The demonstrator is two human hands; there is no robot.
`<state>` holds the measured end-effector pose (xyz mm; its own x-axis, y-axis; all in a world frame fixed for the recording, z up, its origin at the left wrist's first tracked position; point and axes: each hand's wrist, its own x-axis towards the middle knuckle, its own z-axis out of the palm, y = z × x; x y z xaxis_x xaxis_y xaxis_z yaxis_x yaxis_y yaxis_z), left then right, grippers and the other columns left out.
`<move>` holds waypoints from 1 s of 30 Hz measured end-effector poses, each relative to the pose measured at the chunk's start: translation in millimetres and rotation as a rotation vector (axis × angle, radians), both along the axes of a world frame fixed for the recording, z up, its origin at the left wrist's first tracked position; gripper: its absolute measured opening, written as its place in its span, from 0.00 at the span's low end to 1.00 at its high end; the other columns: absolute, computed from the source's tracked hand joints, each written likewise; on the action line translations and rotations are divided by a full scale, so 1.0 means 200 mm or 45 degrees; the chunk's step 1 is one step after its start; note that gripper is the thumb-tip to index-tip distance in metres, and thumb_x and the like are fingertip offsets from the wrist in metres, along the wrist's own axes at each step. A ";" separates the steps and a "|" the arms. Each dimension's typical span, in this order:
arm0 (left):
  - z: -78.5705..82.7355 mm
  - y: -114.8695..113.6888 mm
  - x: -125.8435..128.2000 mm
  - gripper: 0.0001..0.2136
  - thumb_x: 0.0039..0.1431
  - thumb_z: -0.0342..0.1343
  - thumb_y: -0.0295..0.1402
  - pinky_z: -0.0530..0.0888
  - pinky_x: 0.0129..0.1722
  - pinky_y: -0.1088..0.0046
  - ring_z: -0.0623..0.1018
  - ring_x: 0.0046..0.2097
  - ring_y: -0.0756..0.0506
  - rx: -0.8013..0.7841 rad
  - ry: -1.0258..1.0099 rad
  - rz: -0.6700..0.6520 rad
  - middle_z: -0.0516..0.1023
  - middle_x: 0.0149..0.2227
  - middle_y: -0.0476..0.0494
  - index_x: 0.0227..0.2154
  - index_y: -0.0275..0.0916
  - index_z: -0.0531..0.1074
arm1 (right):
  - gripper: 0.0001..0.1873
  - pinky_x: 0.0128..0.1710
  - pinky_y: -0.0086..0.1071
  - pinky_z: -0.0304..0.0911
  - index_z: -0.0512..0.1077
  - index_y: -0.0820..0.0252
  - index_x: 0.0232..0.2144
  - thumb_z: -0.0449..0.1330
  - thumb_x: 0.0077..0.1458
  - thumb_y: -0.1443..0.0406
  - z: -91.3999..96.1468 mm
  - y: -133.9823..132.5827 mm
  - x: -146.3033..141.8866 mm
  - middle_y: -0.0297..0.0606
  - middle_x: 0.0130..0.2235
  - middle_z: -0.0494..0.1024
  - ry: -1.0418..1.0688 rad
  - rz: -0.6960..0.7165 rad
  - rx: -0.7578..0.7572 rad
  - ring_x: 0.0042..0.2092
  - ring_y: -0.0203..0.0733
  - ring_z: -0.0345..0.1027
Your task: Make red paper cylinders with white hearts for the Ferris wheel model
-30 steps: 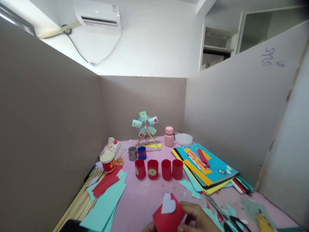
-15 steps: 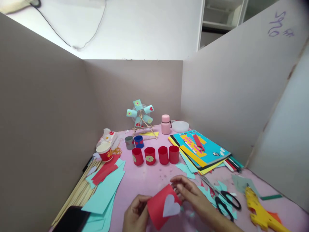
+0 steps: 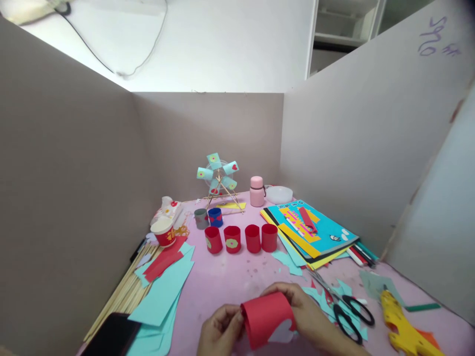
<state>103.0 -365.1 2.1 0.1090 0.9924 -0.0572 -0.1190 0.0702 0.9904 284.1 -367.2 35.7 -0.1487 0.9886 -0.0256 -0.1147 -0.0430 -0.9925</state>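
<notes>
A red paper tube [image 3: 267,316] with a pale lilac heart [image 3: 282,332] on its side lies tilted between my hands, near the front of the table. My left hand [image 3: 223,329] pinches the tube's left rim between thumb and fingers. Around the right end of the tube, my right hand [image 3: 302,309] is closed, its fingertips partly hidden behind the paper. Beyond them stand several red paper cups [image 3: 253,240]; two on the left carry pale green flowers. A grey paper cup [image 3: 201,218] and a blue paper cup [image 3: 215,217] stand behind.
Scissors [image 3: 345,306] and a yellow glue gun [image 3: 403,326] lie right among paper scraps. A book [image 3: 322,232] tops a stack behind them. Left are light-blue paper strips [image 3: 159,301], sticks [image 3: 111,296], a phone [image 3: 111,336] and a paper cup [image 3: 163,232]. A model wheel [image 3: 218,175] and pink bottle [image 3: 257,192] stand behind.
The red paper has turned so the heart faces lower right, and it now shows as a rolled tube. My right hand has moved in from beside it to grip its right end.
</notes>
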 end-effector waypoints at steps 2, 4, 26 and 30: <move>0.03 -0.01 -0.01 0.15 0.44 0.64 0.45 0.66 0.26 0.77 0.71 0.25 0.49 0.008 0.049 -0.008 0.76 0.20 0.47 0.22 0.35 0.77 | 0.12 0.28 0.28 0.61 0.78 0.59 0.23 0.57 0.32 0.71 0.00 0.00 0.01 0.32 0.23 0.76 -0.027 0.025 0.036 0.27 0.38 0.65; 0.06 -0.02 -0.02 0.14 0.44 0.64 0.44 0.68 0.28 0.77 0.72 0.27 0.48 0.031 0.055 -0.007 0.77 0.22 0.47 0.23 0.36 0.78 | 0.13 0.29 0.29 0.61 0.78 0.59 0.23 0.57 0.32 0.73 0.00 -0.01 0.01 0.33 0.24 0.77 -0.047 0.055 0.069 0.27 0.38 0.66; 0.06 -0.03 0.00 0.10 0.48 0.58 0.34 0.69 0.29 0.75 0.74 0.28 0.47 -0.003 0.144 -0.014 0.81 0.26 0.43 0.30 0.34 0.80 | 0.10 0.38 0.32 0.62 0.77 0.57 0.25 0.58 0.41 0.72 -0.05 0.02 0.07 0.38 0.35 0.77 -0.099 -0.074 0.294 0.39 0.44 0.69; 0.07 -0.04 0.00 0.11 0.49 0.57 0.33 0.71 0.32 0.72 0.76 0.31 0.44 0.010 0.155 -0.056 0.83 0.29 0.41 0.32 0.35 0.81 | 0.08 0.35 0.33 0.62 0.76 0.57 0.25 0.58 0.43 0.71 -0.07 0.01 0.07 0.40 0.34 0.76 -0.164 -0.062 0.330 0.37 0.45 0.70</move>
